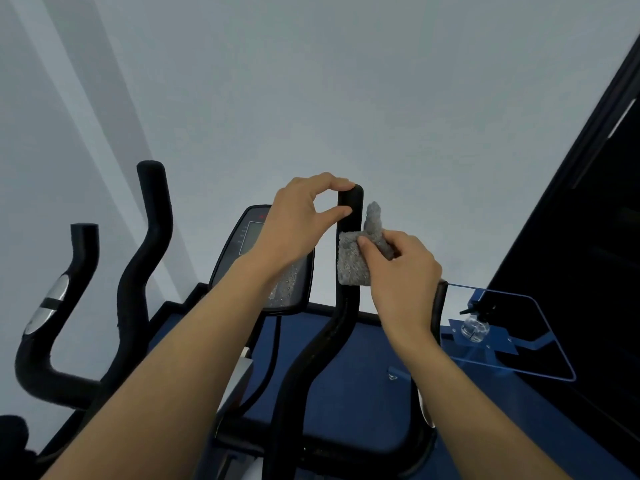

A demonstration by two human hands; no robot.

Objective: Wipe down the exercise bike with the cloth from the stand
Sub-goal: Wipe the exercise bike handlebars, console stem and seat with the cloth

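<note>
A black exercise bike fills the lower view, with curved foam handlebars and a console (258, 237) in the middle. My left hand (298, 220) pinches the top of the right upright handlebar (349, 209) between thumb and fingers. Just below it, a grey fuzzy cloth (353, 261) is wrapped around that same bar. My right hand (401, 271) grips the cloth against the bar, and one end of the cloth sticks up beside the bar's tip.
Two more black handlebars (152, 237) rise at the left. A clear blue-edged stand shelf (533, 362) at the right carries a small spray bottle (476, 323). A dark panel (588, 237) lines the right side; a pale wall is ahead.
</note>
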